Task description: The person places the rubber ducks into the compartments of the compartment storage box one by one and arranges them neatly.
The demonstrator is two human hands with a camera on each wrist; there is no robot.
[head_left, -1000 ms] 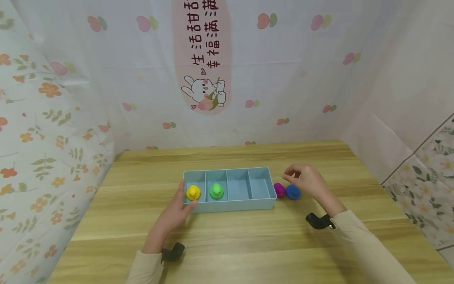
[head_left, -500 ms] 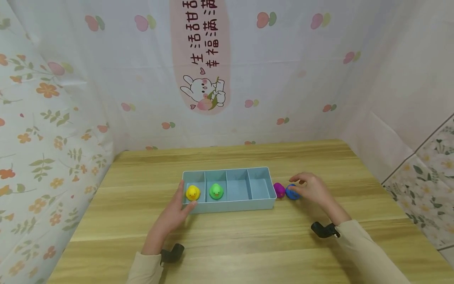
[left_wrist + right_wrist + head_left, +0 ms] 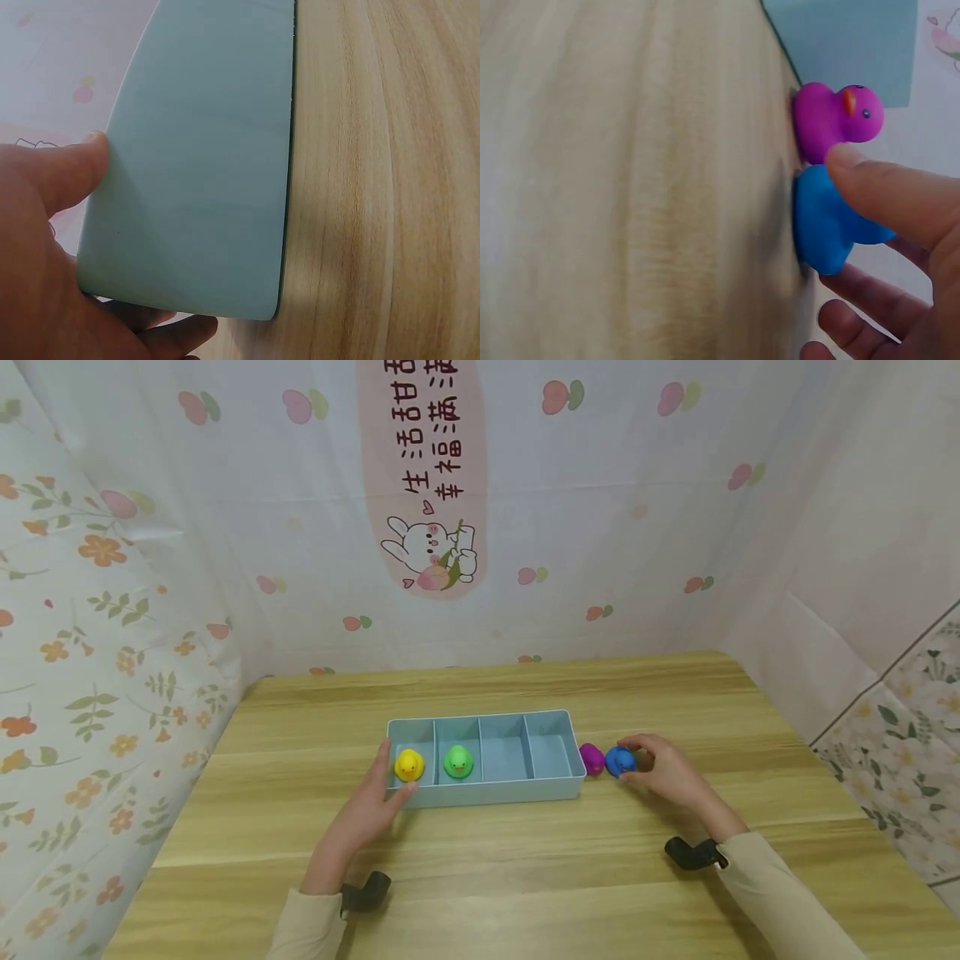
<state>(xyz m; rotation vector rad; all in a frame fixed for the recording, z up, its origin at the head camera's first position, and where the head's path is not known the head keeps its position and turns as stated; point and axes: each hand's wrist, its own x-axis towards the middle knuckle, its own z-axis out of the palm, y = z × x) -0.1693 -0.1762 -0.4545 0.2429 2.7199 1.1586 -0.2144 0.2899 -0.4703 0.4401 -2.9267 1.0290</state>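
Note:
A pale blue divided box (image 3: 487, 795) sits on the table, a yellow rubber duck (image 3: 408, 766) in its leftmost compartment and a green rubber duck (image 3: 458, 762) in the one beside it. My left hand (image 3: 367, 806) grips the box's left end, thumb at the front rim and fingers around the end wall. Outside the right end stands a purple rubber duck (image 3: 821, 124), close against the box. Just right of it, my right hand (image 3: 667, 772) holds a blue rubber duck (image 3: 821, 217) between thumb and fingers, the duck still at table level.
The two right compartments (image 3: 551, 756) of the box hold nothing. Wood-grain table (image 3: 480, 877) surrounds the box on all sides. A printed cloth (image 3: 300, 527) hangs behind the table, with more patterned cloth at left and right.
My right hand has come down from above the ducks and closed around the blue duck, which has turned slightly. My left hand has stayed on the box.

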